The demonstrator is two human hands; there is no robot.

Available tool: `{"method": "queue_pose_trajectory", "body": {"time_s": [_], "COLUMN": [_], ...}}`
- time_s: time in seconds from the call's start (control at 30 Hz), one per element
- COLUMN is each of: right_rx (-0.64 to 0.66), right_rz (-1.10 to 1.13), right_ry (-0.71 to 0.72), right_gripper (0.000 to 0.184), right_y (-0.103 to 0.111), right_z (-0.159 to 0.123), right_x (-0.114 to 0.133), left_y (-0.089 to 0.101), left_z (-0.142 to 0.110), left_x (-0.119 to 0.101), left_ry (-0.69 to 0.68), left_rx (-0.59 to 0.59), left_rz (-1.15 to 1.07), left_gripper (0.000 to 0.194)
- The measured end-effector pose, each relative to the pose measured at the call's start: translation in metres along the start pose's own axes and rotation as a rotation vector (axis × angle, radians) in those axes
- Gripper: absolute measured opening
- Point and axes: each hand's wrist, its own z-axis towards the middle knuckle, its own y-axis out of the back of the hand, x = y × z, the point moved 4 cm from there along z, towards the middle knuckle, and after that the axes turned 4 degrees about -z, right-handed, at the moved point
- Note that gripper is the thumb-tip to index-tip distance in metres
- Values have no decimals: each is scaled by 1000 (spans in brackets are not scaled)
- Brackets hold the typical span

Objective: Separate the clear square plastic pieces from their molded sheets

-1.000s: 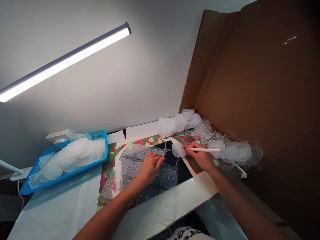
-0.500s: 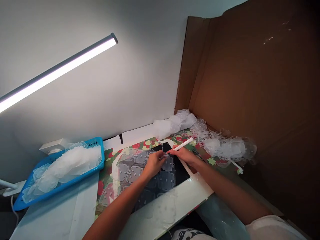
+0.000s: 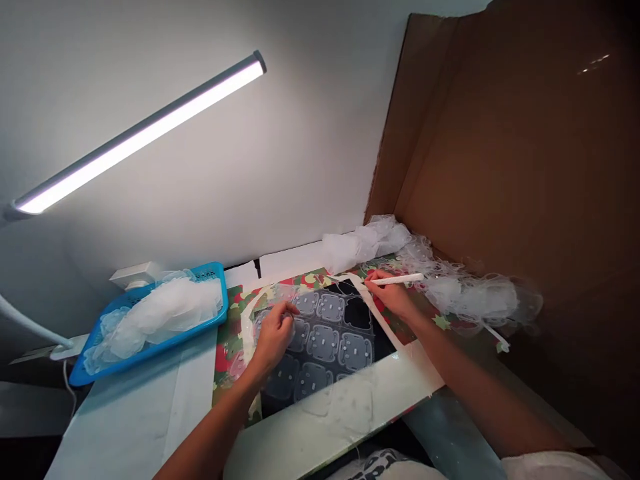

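A sheet of clear moulded plastic pieces lies on a black mat over a patterned red and green cloth. My left hand rests on the sheet's left part, fingers pinched on the edge of a clear piece. My right hand sits at the sheet's far right corner, closed round a thin white stick that points right.
A blue tray heaped with clear pieces stands at the left. A pile of clear plastic scrap lies along a brown cardboard wall at the right. A lit lamp bar hangs above. A white strip borders the near edge.
My left hand has moved left across the sheet and now pinches a clear piece. My right hand moved down to the sheet and back to its far right corner, stick still in it.
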Motion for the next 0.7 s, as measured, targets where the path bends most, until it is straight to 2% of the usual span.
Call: {"method": "queue_pose_trajectory", "body": {"time_s": [0.03,0.13,0.2,0.27,0.4,0.57,0.7], "right_rx": [24,218,302,326,329,305,373], "right_rz": [-1,-38,-77,-111,-152,-174,-173], "right_ry": [48,199,278,322,339,311,285], "right_gripper": [22,17,15,13,12,15,16], "right_y": [-8,-43,-61,-70,-75,-78,-79], "right_z": [-5,-23,-33,-38,-38,-34,-36], "right_x": [9,34,43,45,41,39,41], "left_y": [-3,-22,-34,-38,-35,-33,-33], "left_z": [-2,-12,-19,-23,-25,-23,-24], "left_x": [-1,-5,-4,-2,-2,-5,-4], "left_ry": [-60,-273,-332,-343,-356,-344,-320], "left_rx": [62,248,322,360,417,433,436], "left_rz": [106,428,597,692,735,743,695], "left_gripper": [22,35,42,44,46,45,44]}}
